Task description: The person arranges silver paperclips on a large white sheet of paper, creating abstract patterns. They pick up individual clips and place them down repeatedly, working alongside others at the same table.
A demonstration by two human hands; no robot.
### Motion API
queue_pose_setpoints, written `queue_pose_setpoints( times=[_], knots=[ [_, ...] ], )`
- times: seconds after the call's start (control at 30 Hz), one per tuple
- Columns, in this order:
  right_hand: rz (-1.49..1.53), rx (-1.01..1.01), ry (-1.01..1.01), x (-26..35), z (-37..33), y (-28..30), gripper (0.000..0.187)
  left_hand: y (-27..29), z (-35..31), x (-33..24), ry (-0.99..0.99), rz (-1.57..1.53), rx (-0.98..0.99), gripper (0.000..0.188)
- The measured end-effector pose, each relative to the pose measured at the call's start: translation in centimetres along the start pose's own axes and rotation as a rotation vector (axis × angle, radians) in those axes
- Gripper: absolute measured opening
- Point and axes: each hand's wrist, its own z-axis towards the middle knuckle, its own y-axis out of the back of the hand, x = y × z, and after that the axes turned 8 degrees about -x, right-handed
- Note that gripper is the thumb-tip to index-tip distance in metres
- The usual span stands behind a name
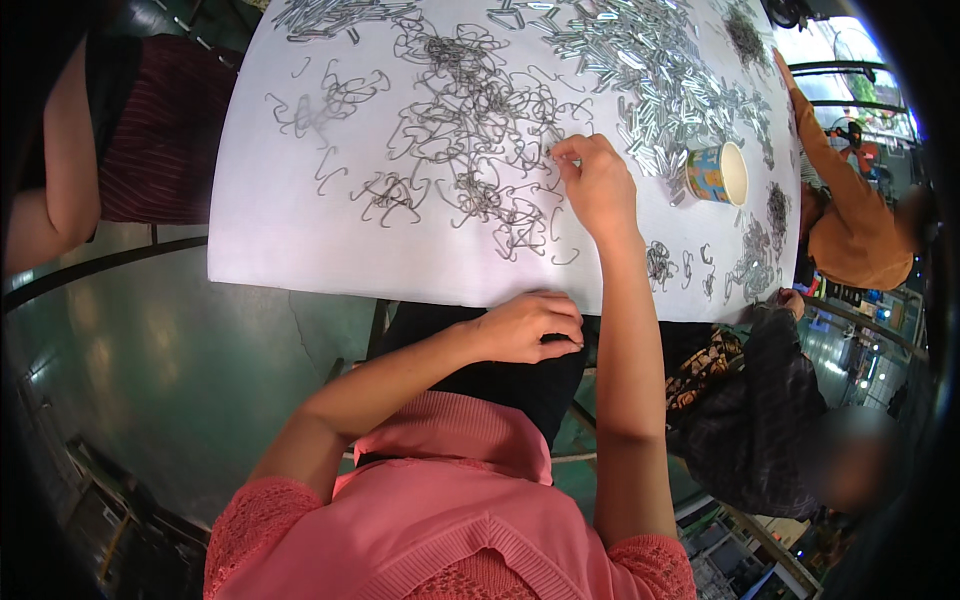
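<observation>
Thumb and forefinger of our right hand (598, 188) bend close together left of the cup (706, 173), at the fringe of the hooks (479, 196); we cannot tell whether they pinch one. Our left hand (532, 327) curls nearer us than the cup, by the white table's (262, 238) edge, and we cannot tell if it holds anything. Thin, dull-grey wire bent into open curves, the hooks tangle left of the cup, mostly left of our right fingertips. Shiny, narrow metal loops (648, 100) pile beyond the round, patterned cup.
</observation>
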Motion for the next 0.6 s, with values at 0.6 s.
queue_pose_setpoints(
  times=[0.6],
  knots=[
    [-0.085, 0.160, -0.287, 1.6, 2.2, -1.9, 0.012, 0.1, -0.1, 0.1, 0.035, -0.051, 0.040, 0.014]
  ],
)
